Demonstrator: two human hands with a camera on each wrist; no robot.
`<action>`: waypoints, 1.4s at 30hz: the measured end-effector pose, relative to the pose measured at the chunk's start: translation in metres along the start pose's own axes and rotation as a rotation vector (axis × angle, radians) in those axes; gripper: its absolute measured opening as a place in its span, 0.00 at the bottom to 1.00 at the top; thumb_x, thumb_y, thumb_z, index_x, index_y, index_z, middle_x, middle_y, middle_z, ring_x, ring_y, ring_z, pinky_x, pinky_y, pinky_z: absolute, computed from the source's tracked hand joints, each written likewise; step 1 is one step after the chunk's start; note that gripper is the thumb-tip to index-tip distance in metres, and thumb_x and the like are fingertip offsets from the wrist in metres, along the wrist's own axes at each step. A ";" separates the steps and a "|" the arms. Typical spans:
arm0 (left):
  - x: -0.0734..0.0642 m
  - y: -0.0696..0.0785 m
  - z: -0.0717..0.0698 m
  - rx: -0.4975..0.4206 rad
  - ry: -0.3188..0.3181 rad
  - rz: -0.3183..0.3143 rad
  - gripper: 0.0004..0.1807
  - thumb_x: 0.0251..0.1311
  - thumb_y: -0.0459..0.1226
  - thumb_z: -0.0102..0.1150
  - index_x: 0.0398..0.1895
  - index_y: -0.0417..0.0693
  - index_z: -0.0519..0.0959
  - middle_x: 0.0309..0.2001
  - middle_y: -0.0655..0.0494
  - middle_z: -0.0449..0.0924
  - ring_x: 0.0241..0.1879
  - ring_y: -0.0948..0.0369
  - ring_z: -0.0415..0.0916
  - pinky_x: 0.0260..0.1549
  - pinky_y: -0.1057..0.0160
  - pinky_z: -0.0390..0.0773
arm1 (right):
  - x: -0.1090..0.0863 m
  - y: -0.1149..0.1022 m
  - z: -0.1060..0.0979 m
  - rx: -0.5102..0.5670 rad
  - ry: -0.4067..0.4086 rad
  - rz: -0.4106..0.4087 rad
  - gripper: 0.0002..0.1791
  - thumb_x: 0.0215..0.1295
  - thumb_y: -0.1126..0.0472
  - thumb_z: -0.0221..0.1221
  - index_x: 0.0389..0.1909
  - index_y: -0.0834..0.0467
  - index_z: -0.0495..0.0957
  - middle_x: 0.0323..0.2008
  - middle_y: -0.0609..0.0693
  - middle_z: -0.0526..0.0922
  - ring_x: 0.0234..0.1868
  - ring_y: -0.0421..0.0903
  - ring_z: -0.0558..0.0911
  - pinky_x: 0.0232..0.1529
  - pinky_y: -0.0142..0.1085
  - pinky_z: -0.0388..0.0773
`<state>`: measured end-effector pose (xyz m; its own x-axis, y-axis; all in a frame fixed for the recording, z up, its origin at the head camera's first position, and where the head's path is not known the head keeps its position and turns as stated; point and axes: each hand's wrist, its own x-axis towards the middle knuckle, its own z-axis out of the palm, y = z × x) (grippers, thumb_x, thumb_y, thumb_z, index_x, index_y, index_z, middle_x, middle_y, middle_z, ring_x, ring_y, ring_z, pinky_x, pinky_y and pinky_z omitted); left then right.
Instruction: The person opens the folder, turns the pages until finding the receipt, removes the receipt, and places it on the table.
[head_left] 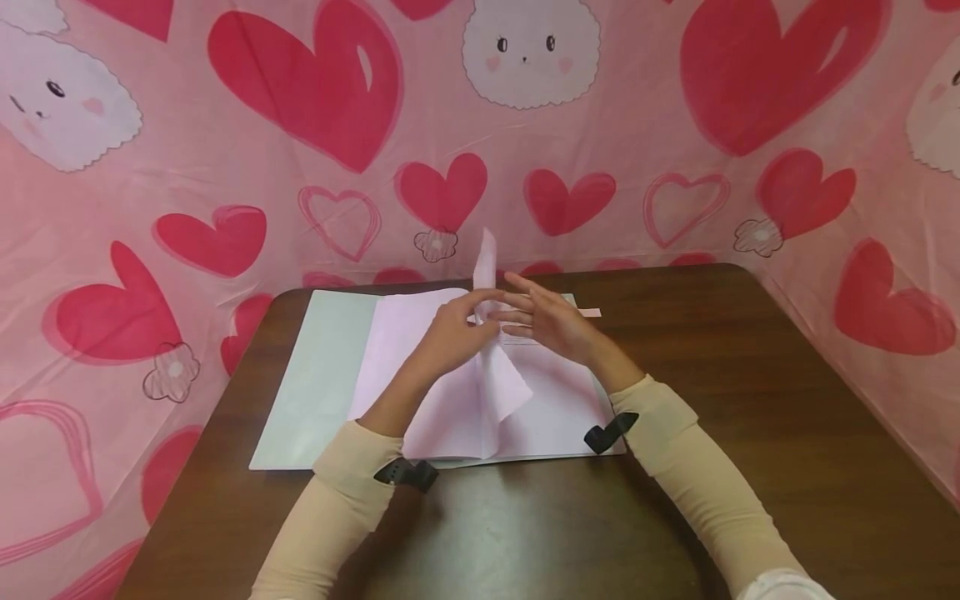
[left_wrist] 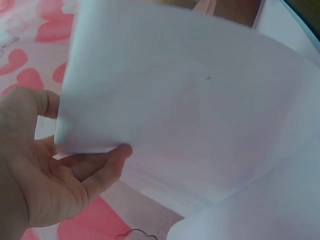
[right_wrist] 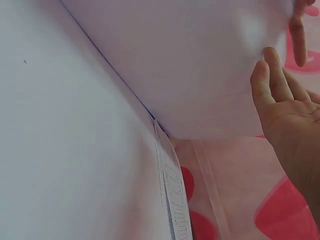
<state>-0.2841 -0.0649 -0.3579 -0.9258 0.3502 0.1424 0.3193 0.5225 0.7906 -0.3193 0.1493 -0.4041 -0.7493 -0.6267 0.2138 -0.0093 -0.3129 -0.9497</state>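
An open notebook [head_left: 543, 417] with pale pages and a light cover [head_left: 322, 375] lies on the table. One page [head_left: 506, 387] stands up near its middle, bent and twisted. My left hand [head_left: 453, 333] holds this page by its edge, its thumb and fingers curled about it. In the left wrist view, the page [left_wrist: 180, 90] spreads broad and nearly blank beside the left hand [left_wrist: 47, 185]. My right hand [head_left: 558, 325] is on the page's other side, fingers extended. In the right wrist view, the right hand's [right_wrist: 292, 115] fingertips are at the page's outer edge; firm contact is unclear.
The dark brown table [head_left: 750, 433] extends around the notebook. A small pale strip [head_left: 591, 312] sticks out past the notebook's far right side. Printed lines show on a sheet [right_wrist: 175, 195] by the fold. A pink heart-patterned cloth [head_left: 637, 125] hangs behind and at the sides.
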 end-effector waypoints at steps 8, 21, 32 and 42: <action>-0.001 -0.010 -0.021 -0.010 0.017 -0.026 0.29 0.57 0.30 0.49 0.65 0.42 0.78 0.63 0.43 0.81 0.47 0.53 0.80 0.39 0.63 0.80 | -0.001 0.005 0.000 -0.055 -0.026 0.030 0.36 0.82 0.46 0.40 0.82 0.56 0.44 0.79 0.63 0.57 0.70 0.48 0.78 0.67 0.37 0.76; -0.017 -0.038 -0.063 0.062 0.005 -0.065 0.26 0.64 0.30 0.57 0.67 0.39 0.76 0.70 0.40 0.73 0.68 0.42 0.73 0.62 0.42 0.78 | -0.026 0.034 -0.011 -0.566 0.110 0.115 0.28 0.79 0.63 0.48 0.75 0.68 0.60 0.72 0.68 0.68 0.74 0.66 0.68 0.74 0.60 0.64; -0.036 -0.073 -0.090 0.106 -0.009 -0.195 0.28 0.67 0.34 0.61 0.70 0.41 0.73 0.73 0.37 0.68 0.74 0.38 0.64 0.70 0.38 0.69 | -0.069 0.050 -0.027 -1.175 0.141 0.166 0.34 0.69 0.55 0.63 0.72 0.65 0.68 0.73 0.65 0.70 0.77 0.65 0.64 0.76 0.64 0.58; -0.051 -0.113 -0.095 0.055 -0.032 -0.311 0.30 0.68 0.35 0.60 0.73 0.42 0.69 0.76 0.37 0.63 0.76 0.38 0.60 0.70 0.38 0.69 | -0.099 0.056 -0.041 -1.397 0.013 0.223 0.40 0.69 0.43 0.60 0.77 0.57 0.63 0.80 0.61 0.57 0.82 0.66 0.51 0.78 0.66 0.49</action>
<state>-0.2926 -0.2155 -0.3981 -0.9742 0.1910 -0.1201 0.0335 0.6490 0.7601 -0.2730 0.2234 -0.4884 -0.8282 -0.5592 0.0363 -0.5237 0.7493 -0.4053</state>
